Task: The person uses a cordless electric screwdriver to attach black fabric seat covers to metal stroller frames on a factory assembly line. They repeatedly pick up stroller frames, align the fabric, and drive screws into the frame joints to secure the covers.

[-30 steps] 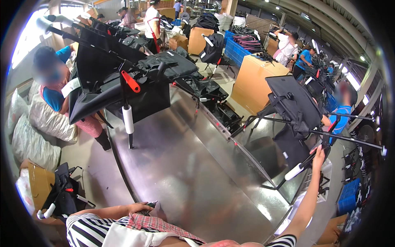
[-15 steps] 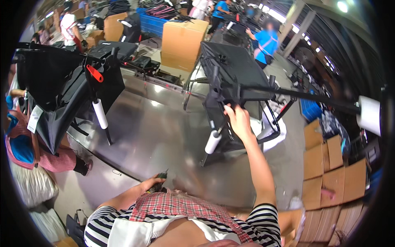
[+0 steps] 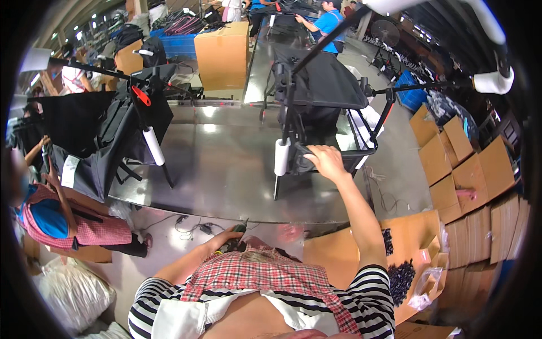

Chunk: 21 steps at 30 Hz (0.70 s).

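Note:
My right hand (image 3: 327, 161) grips the lower part of a black fabric-covered metal frame (image 3: 324, 82), which looks like a stroller, on the metal table (image 3: 220, 147). A white foam sleeve (image 3: 281, 156) wraps a leg just left of that hand, and a bar with white padding (image 3: 494, 82) reaches out to the right. Low in front of my apron, my left hand (image 3: 227, 237) is closed around a dark green power screwdriver (image 3: 240, 229), its thin tip pointing away from me. The tool's lower part is hidden.
Left on the table stands a second black frame (image 3: 121, 121) with a red strip; a co-worker (image 3: 62, 212) has hands on it. A brown carton (image 3: 223, 56) is behind. At my right, small black parts (image 3: 401, 282) lie on cardboard. Cables (image 3: 192, 226) trail across the floor.
The black frame now stands more upright, its padded bar raised. My right hand has shifted slightly down it. My view has turned, and the left hand still holds the power screwdriver.

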Each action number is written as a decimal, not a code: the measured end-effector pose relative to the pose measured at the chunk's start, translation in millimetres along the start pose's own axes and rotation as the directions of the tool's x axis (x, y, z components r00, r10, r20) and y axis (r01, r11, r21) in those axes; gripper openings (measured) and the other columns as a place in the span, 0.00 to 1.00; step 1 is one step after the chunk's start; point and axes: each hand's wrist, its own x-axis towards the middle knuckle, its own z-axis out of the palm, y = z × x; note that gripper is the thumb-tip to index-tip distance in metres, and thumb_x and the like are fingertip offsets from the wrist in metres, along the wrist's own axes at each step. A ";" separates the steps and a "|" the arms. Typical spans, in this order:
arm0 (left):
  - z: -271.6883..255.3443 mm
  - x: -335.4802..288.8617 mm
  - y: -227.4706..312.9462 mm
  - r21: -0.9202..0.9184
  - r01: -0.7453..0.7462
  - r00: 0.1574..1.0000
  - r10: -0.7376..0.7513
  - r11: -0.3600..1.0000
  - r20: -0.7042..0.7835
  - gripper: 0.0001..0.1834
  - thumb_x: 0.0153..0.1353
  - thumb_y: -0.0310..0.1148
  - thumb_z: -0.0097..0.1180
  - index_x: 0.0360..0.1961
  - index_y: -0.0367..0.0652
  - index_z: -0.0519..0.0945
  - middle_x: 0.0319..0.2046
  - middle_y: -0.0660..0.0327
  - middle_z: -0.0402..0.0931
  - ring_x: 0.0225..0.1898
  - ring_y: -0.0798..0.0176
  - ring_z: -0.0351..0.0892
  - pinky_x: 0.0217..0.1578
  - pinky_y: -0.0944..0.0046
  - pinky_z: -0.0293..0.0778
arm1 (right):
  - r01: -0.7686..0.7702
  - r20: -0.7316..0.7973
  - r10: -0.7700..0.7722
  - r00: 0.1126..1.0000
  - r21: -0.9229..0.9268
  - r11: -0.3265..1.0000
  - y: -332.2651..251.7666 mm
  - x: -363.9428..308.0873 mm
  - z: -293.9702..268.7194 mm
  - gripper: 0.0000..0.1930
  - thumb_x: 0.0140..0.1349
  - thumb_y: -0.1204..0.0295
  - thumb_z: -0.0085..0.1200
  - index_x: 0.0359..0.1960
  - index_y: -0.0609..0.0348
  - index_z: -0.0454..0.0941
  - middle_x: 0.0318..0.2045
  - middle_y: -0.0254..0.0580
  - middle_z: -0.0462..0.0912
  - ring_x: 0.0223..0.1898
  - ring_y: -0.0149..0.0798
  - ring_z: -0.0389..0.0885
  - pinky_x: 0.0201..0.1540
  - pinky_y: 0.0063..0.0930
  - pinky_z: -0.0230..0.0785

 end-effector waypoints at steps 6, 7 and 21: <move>40.4 -8.2 3.9 -0.002 0.103 0.995 -0.103 0.995 0.016 0.31 0.64 0.41 0.58 0.67 0.47 0.65 0.42 0.58 0.77 0.39 0.65 0.79 0.37 0.65 0.78 | 0.134 -0.235 -0.119 0.965 0.050 0.990 -58.3 -37.8 12.4 0.17 0.62 0.53 0.57 0.38 0.52 0.83 0.29 0.37 0.85 0.34 0.42 0.86 0.38 0.38 0.76; 45.8 -4.6 0.4 0.014 0.118 0.993 -0.118 0.993 0.016 0.34 0.63 0.40 0.59 0.69 0.48 0.63 0.43 0.58 0.77 0.40 0.64 0.79 0.38 0.64 0.77 | 0.176 -0.264 -0.161 0.951 0.036 0.984 -66.0 -42.7 15.0 0.15 0.62 0.53 0.57 0.36 0.52 0.83 0.27 0.36 0.84 0.34 0.41 0.85 0.38 0.37 0.76; 111.5 -2.0 -10.1 -0.103 0.283 0.947 -0.295 0.954 -0.130 0.30 0.64 0.35 0.60 0.66 0.49 0.67 0.44 0.59 0.76 0.40 0.60 0.77 0.39 0.60 0.78 | -0.549 -0.315 0.556 0.769 0.120 0.827 34.5 -314.0 -73.4 0.12 0.58 0.68 0.61 0.43 0.56 0.84 0.45 0.47 0.84 0.49 0.51 0.81 0.54 0.43 0.72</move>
